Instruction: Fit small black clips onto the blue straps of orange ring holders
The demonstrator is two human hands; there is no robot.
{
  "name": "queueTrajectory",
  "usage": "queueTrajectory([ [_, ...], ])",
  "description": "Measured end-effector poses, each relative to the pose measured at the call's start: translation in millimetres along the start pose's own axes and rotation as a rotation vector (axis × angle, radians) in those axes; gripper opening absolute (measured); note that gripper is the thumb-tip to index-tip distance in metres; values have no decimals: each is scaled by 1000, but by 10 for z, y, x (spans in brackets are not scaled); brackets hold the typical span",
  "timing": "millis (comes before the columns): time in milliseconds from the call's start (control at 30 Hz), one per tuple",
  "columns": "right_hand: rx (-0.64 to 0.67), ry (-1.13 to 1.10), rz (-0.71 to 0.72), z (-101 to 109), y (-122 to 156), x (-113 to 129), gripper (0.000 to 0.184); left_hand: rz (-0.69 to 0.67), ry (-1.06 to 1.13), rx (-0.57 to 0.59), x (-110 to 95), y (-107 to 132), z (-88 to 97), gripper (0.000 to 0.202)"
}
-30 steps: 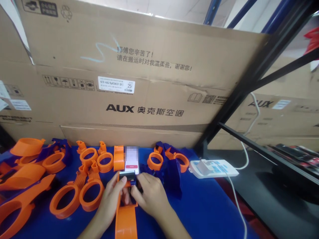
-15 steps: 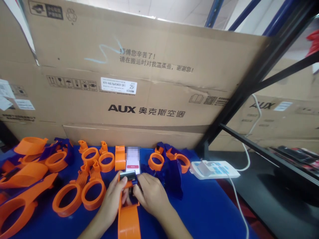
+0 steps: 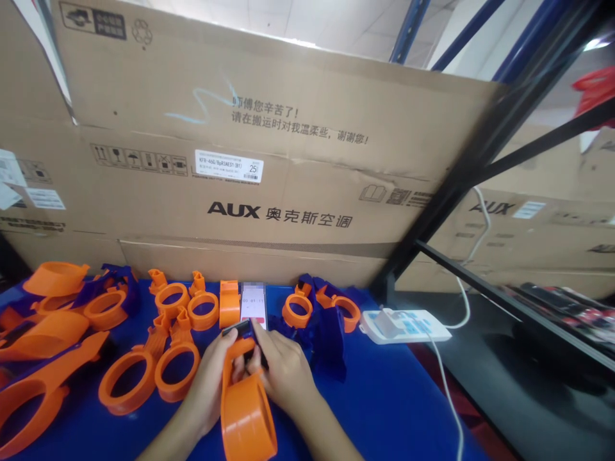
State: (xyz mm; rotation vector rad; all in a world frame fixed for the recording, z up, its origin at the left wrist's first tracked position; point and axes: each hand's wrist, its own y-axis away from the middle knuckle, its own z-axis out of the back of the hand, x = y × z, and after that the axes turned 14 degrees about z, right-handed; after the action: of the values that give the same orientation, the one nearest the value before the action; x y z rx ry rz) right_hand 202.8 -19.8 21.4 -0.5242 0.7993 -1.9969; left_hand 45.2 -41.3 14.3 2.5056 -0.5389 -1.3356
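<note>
Brown AUX air-conditioner carton (image 3: 298, 173): spans the upper left and centre, white printed label (image 3: 229, 166) affixed. Black metal upright (image 3: 444, 182): slants through right of centre. White power strip (image 3: 423, 325): lower right, plug (image 3: 390, 322) seated. Red item (image 3: 596, 88): upper right edge.

Left hand (image 3: 211, 374), right hand (image 3: 287, 371) close together, fingers (image 3: 262, 339) curled, 2 bare forearms (image 3: 327, 428) converging

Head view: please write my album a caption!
Left hand and right hand hold a round-ended orange plastic tool above a blue tabletop.
</note>
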Motion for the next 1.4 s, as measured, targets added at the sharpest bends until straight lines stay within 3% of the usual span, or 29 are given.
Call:
queueTrajectory([
  [200, -34, -21, 67, -89, 45, -38, 63, -56, 9, -60, -28, 40, -59, 43],
  [733, -2, -20, 63, -127, 80, 12, 61, 14, 54, -10, -38, 19, -9, 37],
  [1000, 2, -132, 15, -17, 52, -51, 62, 28, 96, -23, -38, 9, -8, 40],
  [1200, -52, -245, -50, 63, 32, -111, 55, -51, -101, -52, -44, 6, -13, 35],
  [1400, -29, -160, -3, 92, 34, -30, 54, -57, -179, -52, 11, 37, -6, 53],
])
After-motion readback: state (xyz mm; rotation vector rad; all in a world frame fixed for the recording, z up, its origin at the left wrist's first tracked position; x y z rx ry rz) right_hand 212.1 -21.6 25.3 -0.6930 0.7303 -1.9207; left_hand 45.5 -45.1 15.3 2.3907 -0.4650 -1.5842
